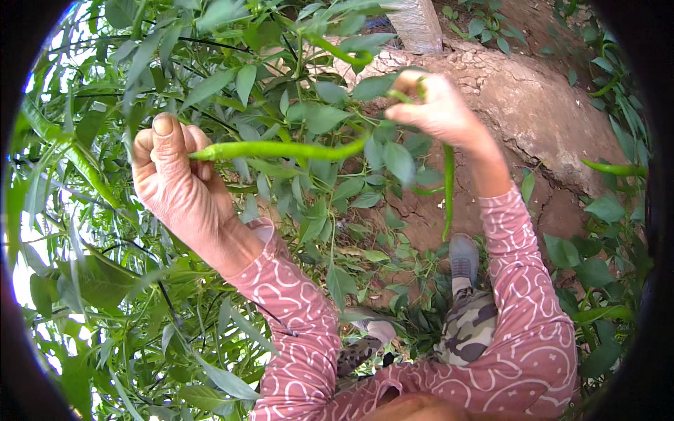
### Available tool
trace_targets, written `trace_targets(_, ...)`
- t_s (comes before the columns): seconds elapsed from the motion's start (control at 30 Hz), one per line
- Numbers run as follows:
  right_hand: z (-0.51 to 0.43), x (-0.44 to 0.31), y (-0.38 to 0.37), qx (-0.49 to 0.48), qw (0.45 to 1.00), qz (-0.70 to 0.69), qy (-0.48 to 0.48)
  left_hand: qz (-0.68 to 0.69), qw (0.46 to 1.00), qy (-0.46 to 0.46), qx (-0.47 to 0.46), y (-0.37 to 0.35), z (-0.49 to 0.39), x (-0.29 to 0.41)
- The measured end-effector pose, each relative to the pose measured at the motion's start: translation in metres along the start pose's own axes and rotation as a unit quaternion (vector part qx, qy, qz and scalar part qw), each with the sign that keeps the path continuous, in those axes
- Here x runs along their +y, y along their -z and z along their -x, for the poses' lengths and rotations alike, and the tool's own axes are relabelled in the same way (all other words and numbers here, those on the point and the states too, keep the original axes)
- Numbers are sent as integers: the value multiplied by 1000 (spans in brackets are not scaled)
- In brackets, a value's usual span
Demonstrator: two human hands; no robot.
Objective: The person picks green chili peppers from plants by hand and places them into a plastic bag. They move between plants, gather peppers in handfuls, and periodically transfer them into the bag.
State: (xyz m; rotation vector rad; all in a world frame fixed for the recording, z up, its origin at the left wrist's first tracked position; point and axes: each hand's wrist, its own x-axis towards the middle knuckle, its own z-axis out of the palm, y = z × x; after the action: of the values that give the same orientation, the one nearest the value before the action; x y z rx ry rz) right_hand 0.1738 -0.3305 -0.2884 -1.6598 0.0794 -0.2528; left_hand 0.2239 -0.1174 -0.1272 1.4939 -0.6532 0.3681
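Note:
My left hand [176, 173] pinches a long green chili pepper [284, 150] at its stem end, between thumb and curled fingers. The pepper points right across the leaves, its tip bending upward. Farther right, my right hand [434, 108] is curled, slightly blurred, with a green stem piece [401, 96] showing between thumb and fingers. Another long green chili pepper [448, 192] hangs down from beneath that hand; its upper end is hidden by the palm. Pepper plant leaves [321, 118] fill the space between my hands.
A curled pepper [342, 52] hangs on the plant above. Dense foliage with dark thin lines [168, 300] stands left. A pale post [416, 26] rises from a cracked soil ridge [542, 105]. More peppers [613, 168] hang at right. My shoe [463, 255] is on the soil.

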Motion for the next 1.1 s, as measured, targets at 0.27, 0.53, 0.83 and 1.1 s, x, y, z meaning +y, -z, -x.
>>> trace_targets(0.27,47,-12,34,-99,974,-60,194,-85,983,-54,-154,-96,72,-52)
trace_targets(0.53,58,17,37,118,967,-215,68,146,935,219,-239,-140,163,-118)
trace_targets(0.83,35,179,-9,51,987,-65,-141,-36,850,494,-180,-64,234,-133)
trace_targets(1.1,50,148,-66,-250,940,-230,-13,-61,933,355,27,-6,210,-82)
